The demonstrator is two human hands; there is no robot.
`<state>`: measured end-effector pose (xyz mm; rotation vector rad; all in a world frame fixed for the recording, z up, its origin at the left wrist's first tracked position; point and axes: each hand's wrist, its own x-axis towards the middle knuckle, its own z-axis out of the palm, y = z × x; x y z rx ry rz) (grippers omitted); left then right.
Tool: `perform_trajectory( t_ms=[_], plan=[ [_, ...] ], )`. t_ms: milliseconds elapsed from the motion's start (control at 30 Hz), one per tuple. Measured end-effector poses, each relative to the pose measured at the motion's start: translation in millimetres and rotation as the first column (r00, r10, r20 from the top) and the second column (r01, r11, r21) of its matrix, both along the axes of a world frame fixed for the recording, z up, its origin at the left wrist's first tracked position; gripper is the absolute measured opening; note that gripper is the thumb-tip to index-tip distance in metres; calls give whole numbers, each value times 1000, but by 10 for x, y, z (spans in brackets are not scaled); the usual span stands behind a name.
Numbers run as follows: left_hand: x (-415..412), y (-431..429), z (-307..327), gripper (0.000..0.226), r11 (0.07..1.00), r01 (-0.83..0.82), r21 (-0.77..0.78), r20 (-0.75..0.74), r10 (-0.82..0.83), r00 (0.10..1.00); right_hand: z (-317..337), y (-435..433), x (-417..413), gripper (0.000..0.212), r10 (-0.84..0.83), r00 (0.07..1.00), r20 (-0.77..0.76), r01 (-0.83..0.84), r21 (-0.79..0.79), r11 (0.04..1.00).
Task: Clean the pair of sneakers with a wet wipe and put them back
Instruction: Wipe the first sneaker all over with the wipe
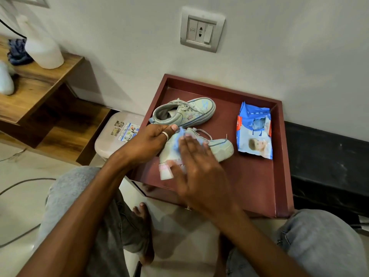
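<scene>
Currently, a dark red wooden tray with a raised rim (283, 156) is seen set against the wall, and a pair of pale grey-green lace-up canvas sneakers is carried in its left half. The far sneaker (185, 112) is placed toward the tray's back-left corner, with its toe pointed to the right. The near sneaker (221, 148) is held just in front of it, toe likewise turned toward the tray's right edge; whether it is lifted off the tray cannot be told. Its heel end is gripped by the left hand (147, 142), the thumb curled over the collar and a silver ring worn on one finger. The right hand (197, 172) is laid flat across the shoe's side, fingers straight and together, and a thin pale blue wet wipe (179, 139) is pressed beneath them against the upper; hand and wipe are blurred. A crumpled blue plastic wipes pack (253, 130), torn open at its middle, is laid flat near the tray's right edge, apart from both sneakers. Beyond the left edge, a white plastic bottle (44, 50) is stood on a brown wooden shelf (40, 86).
</scene>
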<state>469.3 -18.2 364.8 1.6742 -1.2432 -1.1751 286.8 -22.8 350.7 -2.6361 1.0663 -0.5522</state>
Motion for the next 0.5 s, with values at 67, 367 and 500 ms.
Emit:
perform_trajectory(
  t_ms=[67, 367, 500],
  plan=[
    [-9, -5, 2, 48, 1000, -4, -5, 3, 4, 1000, 20, -251, -71, 68, -126, 992, -25, 127, 80, 989],
    [-5, 5, 34, 64, 1000, 28, -6, 5, -27, 1000, 72, 71, -1, 76, -3, 1000, -19, 4, 35, 999],
    [-13, 4, 7, 42, 1000, 29, -3, 7, -29, 1000, 40, -344, -129, 90, -188, 981, -57, 194, 141, 971]
  ],
)
